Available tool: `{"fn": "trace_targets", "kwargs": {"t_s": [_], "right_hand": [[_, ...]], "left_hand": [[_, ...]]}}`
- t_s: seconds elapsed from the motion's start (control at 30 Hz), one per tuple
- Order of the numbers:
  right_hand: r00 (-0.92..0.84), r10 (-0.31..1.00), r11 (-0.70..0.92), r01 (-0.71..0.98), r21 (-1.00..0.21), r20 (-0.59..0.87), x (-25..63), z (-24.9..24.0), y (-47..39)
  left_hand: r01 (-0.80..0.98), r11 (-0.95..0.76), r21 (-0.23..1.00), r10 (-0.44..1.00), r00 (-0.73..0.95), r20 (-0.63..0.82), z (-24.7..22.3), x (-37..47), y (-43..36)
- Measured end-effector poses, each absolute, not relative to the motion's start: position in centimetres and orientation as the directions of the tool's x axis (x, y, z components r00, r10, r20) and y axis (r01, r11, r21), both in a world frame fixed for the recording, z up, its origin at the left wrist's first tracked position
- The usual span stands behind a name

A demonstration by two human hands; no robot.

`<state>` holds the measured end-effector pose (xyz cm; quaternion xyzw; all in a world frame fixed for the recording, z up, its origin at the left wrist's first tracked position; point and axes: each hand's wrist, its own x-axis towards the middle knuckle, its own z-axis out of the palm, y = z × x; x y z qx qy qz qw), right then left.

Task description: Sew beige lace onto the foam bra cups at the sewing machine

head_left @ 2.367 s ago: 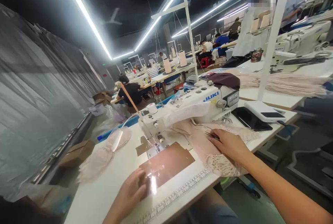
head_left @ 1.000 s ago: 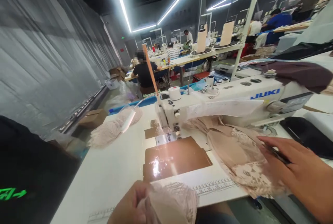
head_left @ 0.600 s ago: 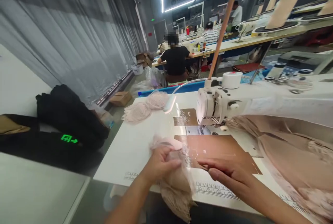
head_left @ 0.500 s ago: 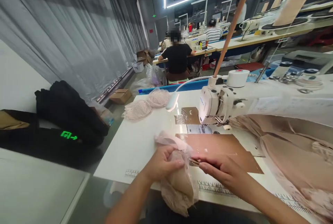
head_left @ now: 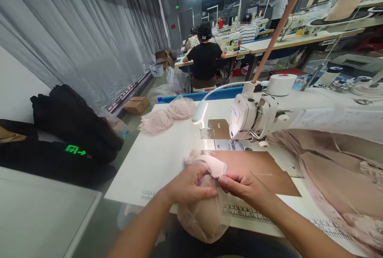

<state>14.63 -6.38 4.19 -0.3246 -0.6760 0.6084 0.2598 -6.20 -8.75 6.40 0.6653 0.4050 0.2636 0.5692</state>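
Observation:
A sheer pale pink fabric piece [head_left: 203, 218] with a rounded cup shape hangs over the front edge of the white sewing table [head_left: 149, 158]. My left hand [head_left: 191, 184] is closed round its upper part, thumb on top. Beside it, the fingertips of my right hand [head_left: 236, 182] pinch the fabric's edge; whether they also hold a small tool cannot be made out. Just beyond my hands stands a white sewing machine [head_left: 242, 114], with a brown plate [head_left: 251, 166] on the table before it.
Two lacy pink pieces [head_left: 157, 122] lie at the table's far left. A small lamp [head_left: 200, 112] hangs near the needle. Beige fabric [head_left: 338, 170] is heaped at the right. Black cloth [head_left: 74, 122] lies at the left. A person in black [head_left: 205, 58] sits at a table ahead.
The fabric's lower part has spread into a rounder shape. My right hand's fingers have drawn closer to my left hand, and the thin tool seen in them earlier no longer shows.

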Motion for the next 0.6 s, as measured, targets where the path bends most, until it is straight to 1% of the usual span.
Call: {"fn": "trace_targets", "kwargs": {"t_s": [0.1, 0.17, 0.23, 0.3, 0.33, 0.37, 0.4, 0.43, 0.47, 0.5, 0.53, 0.6], "right_hand": [[-0.651, 0.756, -0.012, 0.090, -0.996, -0.068, 14.6, 4.2, -6.4], [-0.633, 0.770, -0.020, 0.104, -0.994, -0.082, 15.0, 4.1, -6.4], [-0.602, 0.795, 0.060, 0.196, -0.979, -0.072, 16.1, 3.7, -6.3], [-0.561, 0.827, 0.207, 0.355, -0.912, -0.031, 18.2, 2.9, -6.2], [-0.534, 0.845, 0.288, 0.444, -0.848, 0.008, 19.5, 2.3, -6.1], [-0.497, 0.866, 0.361, 0.533, -0.765, 0.063, 21.1, 1.6, -6.0], [-0.458, 0.882, 0.409, 0.627, -0.663, 0.110, 22.7, 0.7, -5.9], [-0.380, 0.906, 0.416, 0.727, -0.545, 0.186, 24.3, -0.1, -5.8], [-0.321, 0.907, 0.412, 0.807, -0.423, 0.272, 25.8, -1.0, -5.6], [-0.313, 0.890, 0.417, 0.851, -0.319, 0.331, 27.1, -1.7, -5.5], [-0.314, 0.869, 0.421, 0.875, -0.238, 0.382, 28.1, -2.3, -5.3], [-0.341, 0.823, 0.446, 0.883, -0.145, 0.454, 29.0, -2.9, -5.0]], "left_hand": [[0.230, -0.021, 0.973, 0.849, 0.518, -0.104, 6.2, -6.2, -8.6], [0.219, -0.009, 0.976, 0.846, 0.522, -0.109, 6.5, -6.6, -8.4], [0.253, -0.019, 0.967, 0.807, 0.575, -0.134, 7.0, -7.7, -7.8], [0.358, -0.040, 0.933, 0.782, 0.593, -0.193, 7.6, -9.7, -6.8], [0.445, -0.054, 0.894, 0.804, 0.551, -0.226, 7.9, -10.9, -6.3], [0.558, -0.074, 0.827, 0.856, 0.460, -0.234, 8.1, -12.2, -5.7], [0.675, -0.090, 0.732, 0.923, 0.334, -0.194, 8.2, -13.3, -5.2], [0.776, -0.099, 0.623, 0.977, 0.196, -0.089, 8.2, -14.2, -4.8], [0.841, -0.096, 0.532, 0.995, 0.097, 0.025, 8.2, -14.8, -4.5], [0.879, -0.093, 0.468, 0.992, 0.040, 0.122, 8.2, -14.9, -4.3], [0.892, -0.114, 0.438, 0.982, 0.033, 0.188, 8.1, -14.4, -4.2], [0.863, -0.232, 0.449, 0.964, 0.144, 0.222, 7.8, -12.2, -4.0]]}}
